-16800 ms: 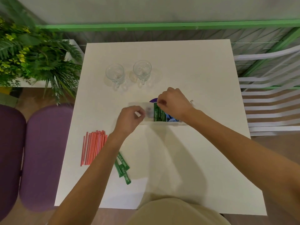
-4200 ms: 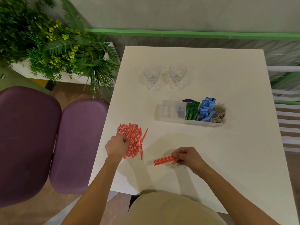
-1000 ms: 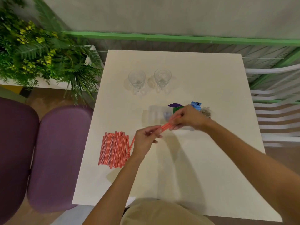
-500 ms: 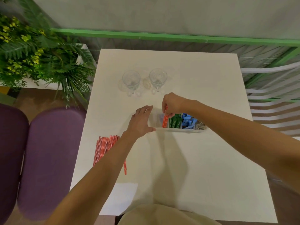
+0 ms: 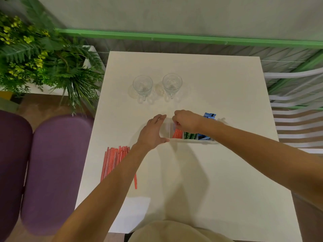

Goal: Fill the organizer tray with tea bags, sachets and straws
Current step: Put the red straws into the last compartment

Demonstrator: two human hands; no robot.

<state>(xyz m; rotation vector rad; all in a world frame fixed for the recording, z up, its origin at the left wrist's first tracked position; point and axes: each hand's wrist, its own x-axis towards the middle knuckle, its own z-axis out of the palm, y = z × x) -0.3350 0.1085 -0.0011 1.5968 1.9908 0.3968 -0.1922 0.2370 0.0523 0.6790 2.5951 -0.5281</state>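
The right hand (image 5: 187,121) pinches a small bunch of red straws (image 5: 177,133), their long axis running toward the person, inside the clear organizer tray (image 5: 192,140). The left hand (image 5: 153,133) lies spread open against the tray's left end, holding nothing. Loose red straws (image 5: 114,160) lie on the surface below the left grip.

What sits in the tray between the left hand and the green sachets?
In the head view, a bunch of red straws stands there, under the right hand.
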